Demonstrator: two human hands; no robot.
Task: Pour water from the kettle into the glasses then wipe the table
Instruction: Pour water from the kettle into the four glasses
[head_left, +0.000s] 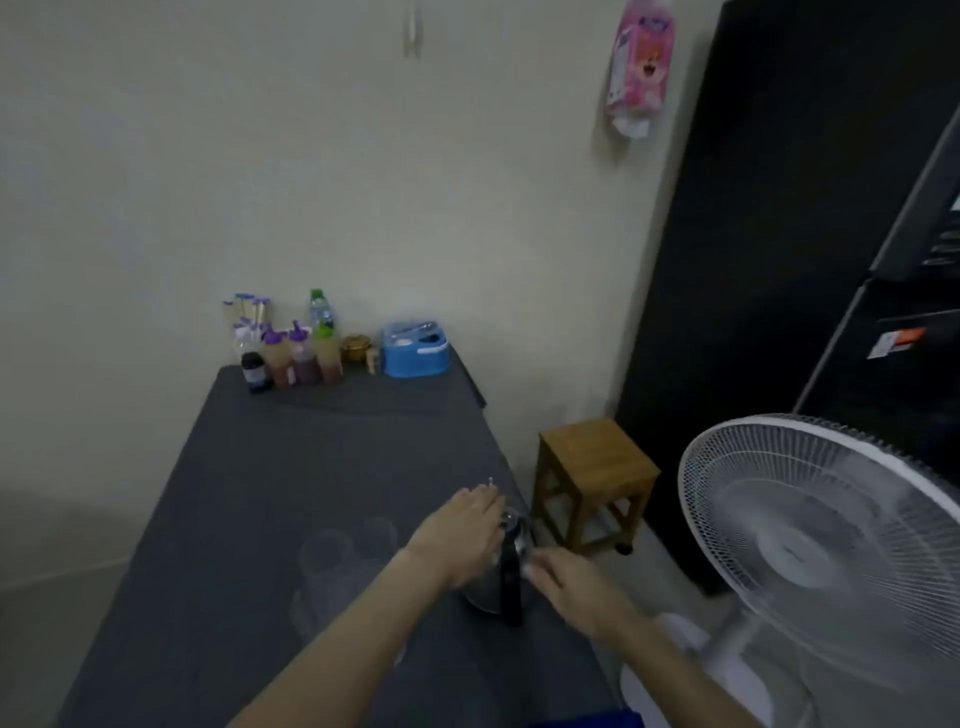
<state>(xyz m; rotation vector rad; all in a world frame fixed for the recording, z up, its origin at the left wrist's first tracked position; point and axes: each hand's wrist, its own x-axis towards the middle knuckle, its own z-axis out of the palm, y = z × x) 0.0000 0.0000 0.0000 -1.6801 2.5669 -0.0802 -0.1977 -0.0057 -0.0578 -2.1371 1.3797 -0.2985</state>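
A steel kettle (485, 597) with a black handle (511, 587) stands near the right edge of the grey-covered table (249, 467). My left hand (462, 530) lies over the kettle's top, fingers stretched out and apart. My right hand (566, 582) is just right of the handle, its fingertips touching or almost touching it; no finger wraps around the handle. Left of the kettle stand clear glasses (324, 553), faint and blurred against the cloth. The kettle's lid and spout are hidden under my left hand.
At the table's far end stand sauce bottles (301, 358), a water bottle (321, 309) and a blue box (415, 351). Right of the table are a wooden stool (597, 467), a white standing fan (831, 551) and a black fridge (810, 234).
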